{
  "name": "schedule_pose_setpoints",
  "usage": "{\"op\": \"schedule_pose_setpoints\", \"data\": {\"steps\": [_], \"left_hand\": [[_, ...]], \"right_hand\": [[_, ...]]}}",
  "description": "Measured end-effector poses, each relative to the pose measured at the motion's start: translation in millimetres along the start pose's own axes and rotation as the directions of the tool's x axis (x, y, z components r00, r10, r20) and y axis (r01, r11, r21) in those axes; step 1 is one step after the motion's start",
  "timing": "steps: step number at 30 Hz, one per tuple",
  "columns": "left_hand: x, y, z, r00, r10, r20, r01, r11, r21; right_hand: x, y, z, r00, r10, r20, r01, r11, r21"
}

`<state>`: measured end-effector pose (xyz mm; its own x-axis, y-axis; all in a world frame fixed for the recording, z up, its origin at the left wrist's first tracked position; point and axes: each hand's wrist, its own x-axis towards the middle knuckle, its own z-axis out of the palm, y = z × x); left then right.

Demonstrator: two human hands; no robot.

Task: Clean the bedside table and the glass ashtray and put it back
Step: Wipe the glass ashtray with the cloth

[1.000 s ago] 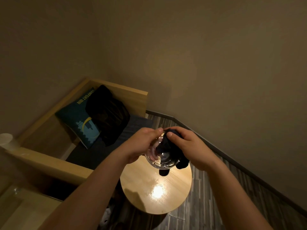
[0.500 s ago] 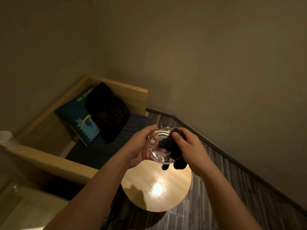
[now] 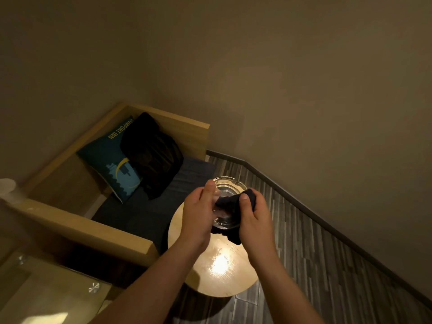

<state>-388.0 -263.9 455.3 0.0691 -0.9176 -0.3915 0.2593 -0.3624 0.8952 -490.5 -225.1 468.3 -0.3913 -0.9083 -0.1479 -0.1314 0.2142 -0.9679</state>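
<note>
My left hand (image 3: 198,213) grips the round clear glass ashtray (image 3: 228,187) by its left side and holds it in the air above the table. My right hand (image 3: 253,217) is closed on a dark cloth (image 3: 230,202) that is pressed into the ashtray's bowl; a tail of the cloth hangs below my fingers. Under both hands stands the small round wooden bedside table (image 3: 219,270), its top shiny with a bright light reflection.
A wooden-framed bench with a dark seat (image 3: 140,211) stands to the left, holding a teal cushion (image 3: 109,164) and a black garment (image 3: 152,153). A glass-topped surface (image 3: 46,291) is at the lower left. Grey plank floor (image 3: 315,265) runs along the wall at the right.
The ashtray has turned in my left hand so its rim now faces up and away. My right hand has worked the cloth further inside the bowl. Both hands sit slightly lower over the table.
</note>
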Motion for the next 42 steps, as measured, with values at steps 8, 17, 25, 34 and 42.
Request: {"op": "schedule_pose_setpoints", "data": {"steps": [8,17,25,34,42], "left_hand": [[-7,-2,-7,0.873,-0.194,0.447,0.404,0.801,-0.442],[-10,-1,-12,0.829,-0.233,0.508,0.476,0.771,-0.424],[-5,-10,-23,0.808,-0.244,0.537,0.514,0.737,-0.439],[-5,-12,-25,0.818,-0.275,0.506,0.524,0.721,-0.454],[-11,-15,-19,0.908,-0.257,0.331,0.382,0.831,-0.404]], "right_hand": [[12,-1,-10,0.985,-0.173,-0.013,0.16,0.935,-0.317],[6,-3,-19,0.872,-0.463,0.16,0.448,0.621,-0.643],[10,-16,-35,0.729,-0.399,0.556,0.679,0.526,-0.512],[24,-9,-23,0.655,-0.46,0.6,0.751,0.305,-0.586],[-8,-3,12,0.938,-0.271,0.217,0.342,0.609,-0.715]]}}
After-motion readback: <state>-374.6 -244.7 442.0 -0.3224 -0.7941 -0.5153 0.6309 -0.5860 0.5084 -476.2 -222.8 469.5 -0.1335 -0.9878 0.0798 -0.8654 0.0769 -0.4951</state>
